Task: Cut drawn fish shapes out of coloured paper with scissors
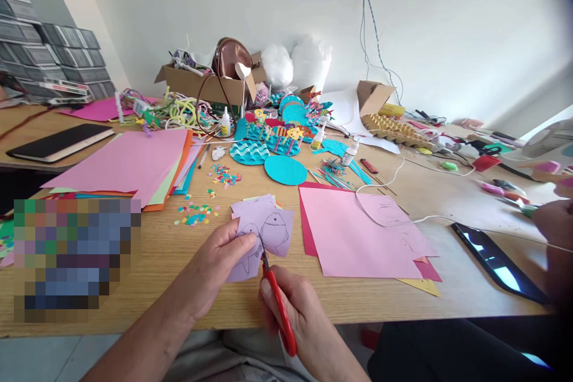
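Note:
My left hand [228, 253] pinches a piece of purple paper [277, 227] between thumb and fingers, just above the table's front part. Fish shapes are drawn on the paper in dark lines. Red-handled scissors [282, 310] are gripped in my right hand [298, 301]. Their blades meet the paper between two of the drawn fish, right beside my left thumb. More purple and pale green paper shows behind the held piece. To the right lie pink sheets [358, 239] with faint outlines, over red and yellow paper.
Coloured sheets [120, 161] are stacked at the left. Paper dots [199, 213] and a turquoise oval [285, 170] lie ahead, with glue bottles [350, 152] beyond. A phone [496, 262] and a white cable [380, 221] are at the right. Another person's hand [553, 221] shows at the right edge.

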The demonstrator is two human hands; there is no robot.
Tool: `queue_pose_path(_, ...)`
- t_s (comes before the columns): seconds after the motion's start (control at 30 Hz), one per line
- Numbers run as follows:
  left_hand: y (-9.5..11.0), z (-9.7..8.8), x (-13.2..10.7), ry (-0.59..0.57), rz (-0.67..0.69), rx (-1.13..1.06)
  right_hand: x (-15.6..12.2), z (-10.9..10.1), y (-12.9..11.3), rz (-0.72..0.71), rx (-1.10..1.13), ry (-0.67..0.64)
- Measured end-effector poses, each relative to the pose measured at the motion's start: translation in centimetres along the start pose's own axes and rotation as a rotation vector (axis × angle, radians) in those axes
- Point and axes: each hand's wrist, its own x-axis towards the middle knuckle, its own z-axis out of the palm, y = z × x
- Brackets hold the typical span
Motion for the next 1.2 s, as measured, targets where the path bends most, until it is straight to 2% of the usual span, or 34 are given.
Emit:
queue_pose_path(0.83, 0.02, 0.69, -0.27, 0.043, -0.036, -0.136, -0.27, 0.11, -0.33, 0.036, 0.088, 0.003)
queue_pose_path(1.2, -0.04, 0.82, -0.48, 0.018, -0.048, -0.170, -0.11, 0.12, -0.61, 0.047, 0.113, 0.004)
